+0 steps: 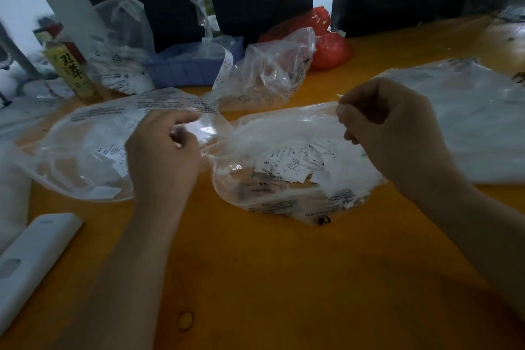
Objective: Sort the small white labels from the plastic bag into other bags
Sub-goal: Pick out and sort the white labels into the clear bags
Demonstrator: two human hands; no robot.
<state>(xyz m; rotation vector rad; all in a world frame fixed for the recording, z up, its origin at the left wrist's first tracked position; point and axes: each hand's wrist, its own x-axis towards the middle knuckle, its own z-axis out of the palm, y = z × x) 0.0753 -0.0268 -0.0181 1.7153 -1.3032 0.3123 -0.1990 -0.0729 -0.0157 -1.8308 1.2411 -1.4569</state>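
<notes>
At mid-counter [255, 264], the right hand [389, 133] pinches the rim of the clear bag of white labels [292, 162]. The left hand [162, 156] pinches a neighbouring bag [85, 148]. The step looks like picking labels out; next probably calls for reaching inside.

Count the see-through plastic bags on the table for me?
5, maybe more hidden: one under the left hand, one with labels at centre, one far right, one behind centre, one back left.

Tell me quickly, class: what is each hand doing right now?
Left hand: fingers curled, pinching the edge of the left clear bag.
Right hand: fingers curled, pinching the rim of the bag of labels.
</notes>
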